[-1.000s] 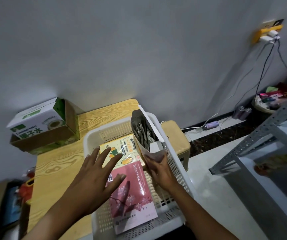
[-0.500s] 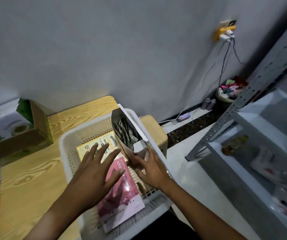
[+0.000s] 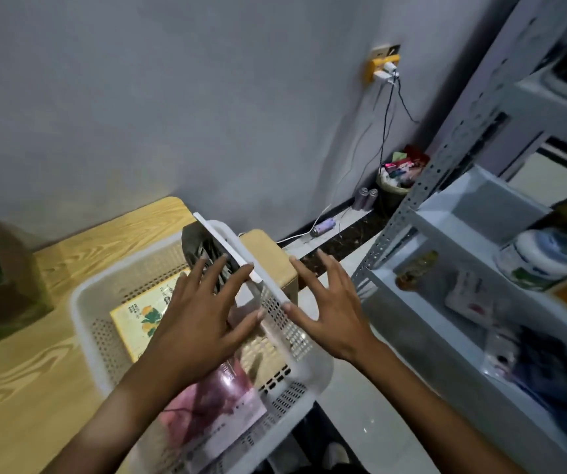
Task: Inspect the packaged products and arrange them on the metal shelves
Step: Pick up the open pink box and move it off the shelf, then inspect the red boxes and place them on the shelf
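Fingers spread, holding nothing — white basket on wooden table, metal shelves right.

Your wooden table carries a white perforated basket at its right end and a cardboard box at the far left. To your right, the grey metal shelves hold jars, packets and small boxes, too blurred to identify.
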